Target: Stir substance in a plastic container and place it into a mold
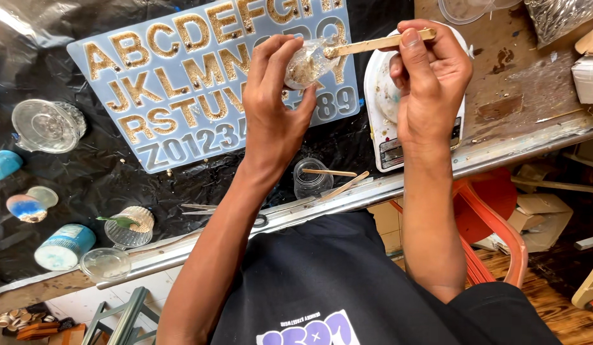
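My left hand [274,105] holds a small clear plastic cup [307,64] with gold glitter mix inside, tilted over a pale blue letter-and-number mould [175,96]. My right hand [430,83] grips a flat wooden stick [379,43] whose tip reaches into the cup. Most of the mould's letters are filled with gold glitter; the bottom row of digits looks unfilled. The mould lies on a black plastic sheet [85,185] over the table.
A white digital scale [389,115] sits under my right hand. A clear cup with wooden sticks [312,179] stands near the table's metal edge [347,198]. Several clear cups, lids and small jars [65,246] lie at the left. A red chair [494,217] stands below right.
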